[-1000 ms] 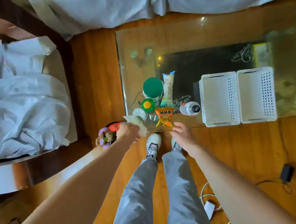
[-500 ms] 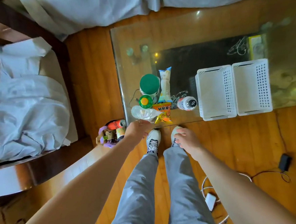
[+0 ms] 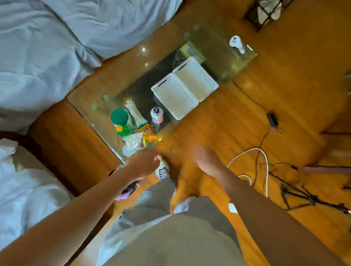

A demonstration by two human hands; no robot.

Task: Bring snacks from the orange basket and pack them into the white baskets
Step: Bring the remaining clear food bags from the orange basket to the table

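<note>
We hover both hands by the table; left hand loosely curled and empty, right hand too blurred to tell. Snack packets there: light, crinkly, pinch an edge.

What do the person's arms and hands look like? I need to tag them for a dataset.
Both forearms are bare, with no sleeves, gloves, watch or rings visible. The left hand is fairly sharp; the right hand is motion-blurred, so fine detail there cannot be told.
</note>
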